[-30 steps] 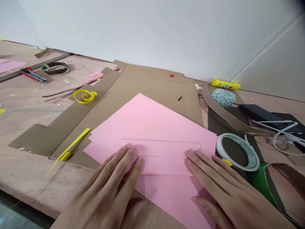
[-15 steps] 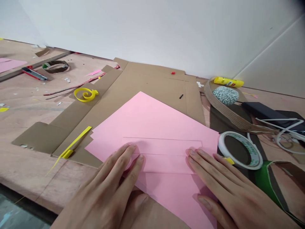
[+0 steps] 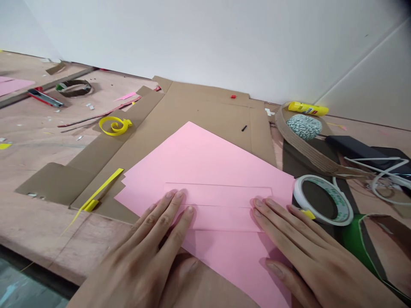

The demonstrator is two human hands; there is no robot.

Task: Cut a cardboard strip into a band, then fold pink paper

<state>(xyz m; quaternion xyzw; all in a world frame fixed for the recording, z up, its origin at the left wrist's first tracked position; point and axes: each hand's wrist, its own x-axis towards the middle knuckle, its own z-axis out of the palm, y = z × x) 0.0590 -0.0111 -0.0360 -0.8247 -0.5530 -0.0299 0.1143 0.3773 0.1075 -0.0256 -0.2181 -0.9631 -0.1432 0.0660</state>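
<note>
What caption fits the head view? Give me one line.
Left hand and right hand rest flat on a creased pink paper sheet atop brown cardboard, beside a tape roll.

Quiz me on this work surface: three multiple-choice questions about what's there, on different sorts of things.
1. Where is the yellow glue stick?
A. On the floor
B. By the wall, at the end of the curved cardboard strip
C. Inside a box

2. What colour is the paper spiral?
A. Yellow
B. Green
C. Blue

3. How are the left hand and right hand placed?
A. Lifted in the air
B. Holding scissors
C. Resting flat on the pink paper sheet

Answers:
1. B, since it lies against the wall beside the strip's end.
2. A, since the coil is bright yellow.
3. C, since both hands lie palm down, fingers on the sheet.
</note>
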